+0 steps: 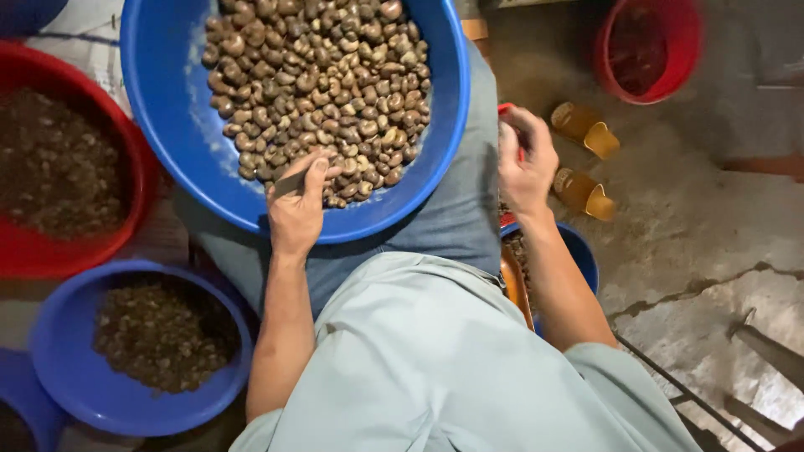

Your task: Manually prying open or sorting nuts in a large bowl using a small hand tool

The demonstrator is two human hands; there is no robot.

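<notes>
Seen from above: left hand curled, fingertips pinching brown nuts heaped in blue basin on lap, right hand closed around red tool beside knee; best lifted singly, lightly.

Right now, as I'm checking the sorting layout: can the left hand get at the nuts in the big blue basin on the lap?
Probably yes. The left hand already rests inside the big blue basin, fingertips on the nuts, nothing between them.
</notes>
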